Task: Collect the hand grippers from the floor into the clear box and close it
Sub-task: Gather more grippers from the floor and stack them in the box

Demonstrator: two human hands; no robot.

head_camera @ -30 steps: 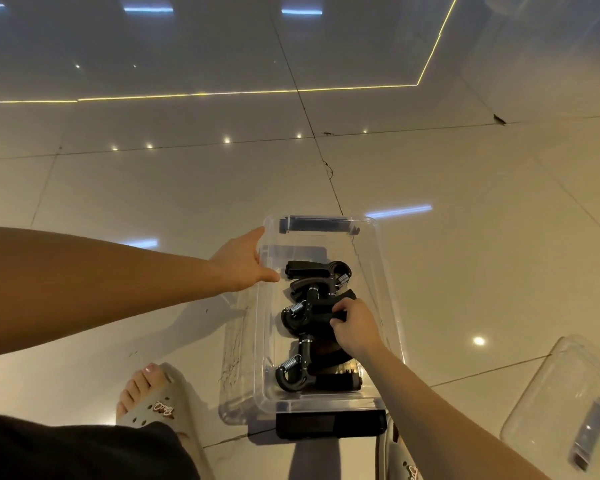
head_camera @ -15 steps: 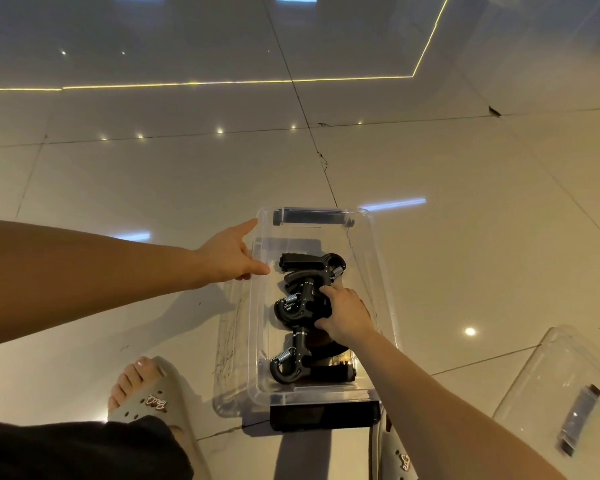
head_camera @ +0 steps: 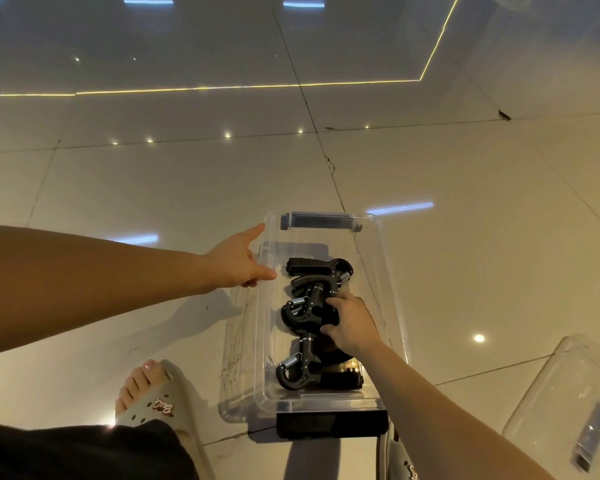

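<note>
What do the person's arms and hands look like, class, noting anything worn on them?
The left arm and right arm are bare to the frame edge, no sleeves showing. The left hand and right hand wear no gloves; no ring, watch or bracelet is visible on fingers or wrists.

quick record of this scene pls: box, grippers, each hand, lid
clear box: open, on the tiled floor
hand grippers: black, piled inside the box; none seen on the floor
left hand: fingers straight, touching the box's left rim
right hand: inside the box, grips one gripper in the pile
lid: off, lying on the floor to the right of the box
task state: box not yet closed
</note>
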